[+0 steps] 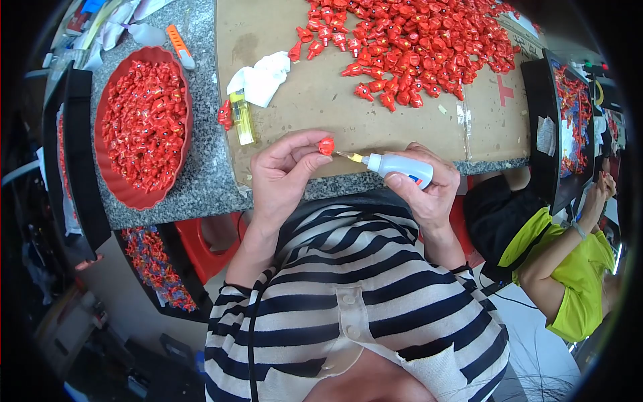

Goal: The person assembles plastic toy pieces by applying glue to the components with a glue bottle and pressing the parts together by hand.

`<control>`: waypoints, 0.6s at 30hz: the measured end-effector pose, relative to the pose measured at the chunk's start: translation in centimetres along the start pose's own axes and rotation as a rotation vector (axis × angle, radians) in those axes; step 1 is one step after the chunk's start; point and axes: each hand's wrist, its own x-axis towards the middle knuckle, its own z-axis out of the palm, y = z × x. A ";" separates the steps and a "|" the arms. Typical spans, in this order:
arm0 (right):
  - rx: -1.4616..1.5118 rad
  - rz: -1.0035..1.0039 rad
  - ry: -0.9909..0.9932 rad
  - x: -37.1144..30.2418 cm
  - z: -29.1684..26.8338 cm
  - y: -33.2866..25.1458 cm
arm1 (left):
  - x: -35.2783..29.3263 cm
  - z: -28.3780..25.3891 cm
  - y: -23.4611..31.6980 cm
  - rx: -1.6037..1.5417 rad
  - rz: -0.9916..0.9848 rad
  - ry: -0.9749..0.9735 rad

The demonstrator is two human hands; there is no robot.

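My left hand (pixel 282 175) pinches a small red plastic piece (pixel 326 145) between thumb and fingers, just above the table's near edge. My right hand (pixel 429 187) grips a small white glue bottle (pixel 403 167) with a thin yellow nozzle, whose tip nearly touches the red piece. A large heap of the same red pieces (pixel 408 40) lies on the brown cardboard sheet (pixel 308 100) at the back right. A red oval basin (pixel 117 187) at the left is full of red pieces.
On the cardboard lie a yellow lighter (pixel 242 117), a crumpled white cloth (pixel 262 77) and a stray red piece (pixel 224 114). An orange utility knife (pixel 180 45) rests on the granite top. Black trays of red pieces stand left and right. A person in a yellow-green shirt (pixel 576 268) sits at the right.
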 end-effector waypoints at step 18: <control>-0.022 0.028 0.030 0.1 0.2 0.1 | -0.3 -0.1 0.1 0.052 -0.032 -0.020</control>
